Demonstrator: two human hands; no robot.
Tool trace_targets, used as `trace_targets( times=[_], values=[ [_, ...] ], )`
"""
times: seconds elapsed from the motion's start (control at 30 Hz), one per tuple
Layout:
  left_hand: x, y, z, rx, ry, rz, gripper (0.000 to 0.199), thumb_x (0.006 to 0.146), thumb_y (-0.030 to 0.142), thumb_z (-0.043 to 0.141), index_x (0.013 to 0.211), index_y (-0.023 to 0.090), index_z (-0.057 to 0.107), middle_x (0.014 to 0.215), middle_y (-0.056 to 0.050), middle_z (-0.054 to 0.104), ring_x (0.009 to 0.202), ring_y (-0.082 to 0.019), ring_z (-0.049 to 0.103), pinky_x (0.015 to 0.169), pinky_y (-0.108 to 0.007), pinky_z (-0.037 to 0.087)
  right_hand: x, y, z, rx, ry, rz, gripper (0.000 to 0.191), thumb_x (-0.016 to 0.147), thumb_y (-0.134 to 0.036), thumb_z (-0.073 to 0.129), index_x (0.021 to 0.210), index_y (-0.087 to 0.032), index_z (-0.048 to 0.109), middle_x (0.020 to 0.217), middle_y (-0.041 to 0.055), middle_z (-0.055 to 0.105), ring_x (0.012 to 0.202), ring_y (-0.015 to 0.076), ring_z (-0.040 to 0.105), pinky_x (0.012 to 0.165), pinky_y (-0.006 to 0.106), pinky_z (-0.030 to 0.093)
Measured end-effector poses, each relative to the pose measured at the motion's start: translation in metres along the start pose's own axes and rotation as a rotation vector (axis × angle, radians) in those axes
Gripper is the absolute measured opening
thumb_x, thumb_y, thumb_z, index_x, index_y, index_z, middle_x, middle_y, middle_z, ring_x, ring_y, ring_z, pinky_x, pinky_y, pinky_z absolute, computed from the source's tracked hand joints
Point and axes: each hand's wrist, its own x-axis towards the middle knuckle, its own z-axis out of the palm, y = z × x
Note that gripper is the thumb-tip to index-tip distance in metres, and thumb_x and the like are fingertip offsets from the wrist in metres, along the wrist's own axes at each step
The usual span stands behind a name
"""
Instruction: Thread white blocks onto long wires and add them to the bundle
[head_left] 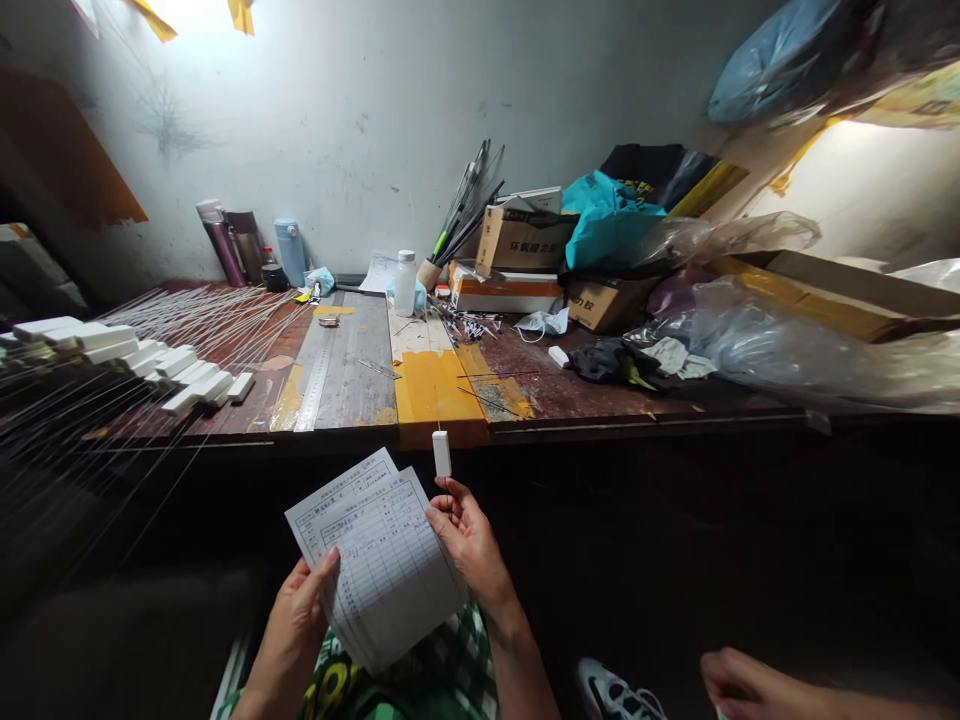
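Note:
Two printed paper forms [382, 560] with handwriting in their tables overlap above my lap. My left hand [304, 595] is closed on their left edge, thumb on top. At the upper right edge of the sheets, my right hand [466, 535] pinches a thin wire below a small white block [442, 454]. The block stands upright just above my fingertips, and the wire sticks out over it toward the table edge. My right thumb lies by the paper's edge; whether it also grips the paper I cannot tell.
On the table [360, 390], many white blocks [187, 375] on long wires lie at left. Bottles [405, 283], a holder with rods [429, 273], cartons [525, 240] and plastic bags [780, 330] line the back and right. Another person's hand [750, 685] and a shoe [615, 692] show at lower right.

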Motion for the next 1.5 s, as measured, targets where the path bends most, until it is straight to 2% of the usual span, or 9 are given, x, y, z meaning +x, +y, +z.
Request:
trace_targets(
  times=[0.2,0.37,0.53,0.87,1.03,1.2,1.4,1.5],
  values=[
    [-0.003,0.004,0.003,0.003,0.036,0.034,0.029,0.088,0.014,0.059,0.117,0.013,0.06,0.11,-0.013,0.069,0.099,-0.024,0.067,0.083,-0.031,0.056,-0.003,0.002,-0.002,-0.021,0.034,0.0,0.043,0.079,-0.042,0.068,0.112,-0.02,0.051,0.083,-0.0006,0.055,0.07,0.012,0.051,0.062,0.024,0.042],
    [-0.001,0.003,-0.001,-0.031,0.03,0.034,0.028,0.089,0.014,0.059,0.116,0.015,0.06,0.111,-0.01,0.069,0.102,-0.023,0.066,0.085,-0.028,0.054,-0.003,0.007,-0.005,-0.069,0.062,-0.009,0.039,0.08,-0.046,0.067,0.105,-0.019,0.054,0.087,0.0025,0.057,0.08,0.0157,0.055,0.071,0.027,0.044],
    [0.0,0.005,0.001,-0.035,0.025,0.035,0.025,0.089,0.015,0.059,0.114,0.014,0.06,0.111,-0.01,0.069,0.105,-0.023,0.064,0.087,-0.029,0.054,-0.003,0.009,-0.007,-0.136,0.041,-0.046,0.031,0.088,-0.047,0.057,0.1,-0.018,0.058,0.083,0.0023,0.059,0.071,0.0135,0.051,0.066,0.026,0.043],
    [-0.003,0.005,0.001,-0.074,0.035,0.028,0.026,0.09,0.015,0.057,0.116,0.017,0.059,0.114,-0.009,0.068,0.111,-0.023,0.061,0.093,-0.031,0.05,-0.004,0.009,-0.006,-0.162,0.042,-0.02,0.038,0.09,-0.049,0.052,0.104,-0.017,0.067,0.079,0.0025,0.058,0.063,0.0113,0.045,0.061,0.025,0.038],
    [0.0,0.005,-0.004,-0.04,0.027,0.02,0.03,0.088,0.02,0.06,0.119,0.018,0.059,0.119,-0.01,0.066,0.114,-0.025,0.059,0.095,-0.033,0.049,-0.006,0.003,-0.005,-0.13,0.043,-0.042,0.035,0.092,-0.048,0.051,0.104,-0.018,0.066,0.072,-0.0008,0.052,0.057,0.0096,0.038,0.056,0.024,0.034],
    [0.0,0.003,-0.01,-0.066,0.029,0.032,0.03,0.087,0.018,0.061,0.117,0.015,0.06,0.118,-0.013,0.066,0.112,-0.028,0.06,0.095,-0.036,0.05,-0.008,-0.002,-0.004,-0.187,0.105,-0.034,0.034,0.087,-0.046,0.059,0.105,-0.018,0.063,0.072,-0.0016,0.049,0.064,0.012,0.043,0.06,0.024,0.037],
    [0.0,0.002,-0.01,-0.096,-0.008,0.031,0.033,0.084,0.018,0.065,0.117,0.015,0.061,0.118,-0.013,0.065,0.11,-0.03,0.061,0.094,-0.038,0.051,-0.011,-0.005,-0.002,-0.263,0.039,-0.004,0.032,0.085,-0.046,0.06,0.099,-0.017,0.065,0.058,-0.0071,0.033,0.054,0.0099,0.035,0.053,0.023,0.032],
    [0.0,0.0,-0.011,-0.108,-0.005,0.027,0.034,0.083,0.018,0.067,0.116,0.013,0.061,0.117,-0.014,0.066,0.109,-0.03,0.061,0.094,-0.038,0.052,-0.014,-0.01,0.001,-0.31,0.013,-0.018,0.03,0.086,-0.044,0.059,0.092,-0.017,0.068,0.057,-0.0055,0.037,0.058,0.0114,0.04,0.057,0.024,0.036]
  ],
)
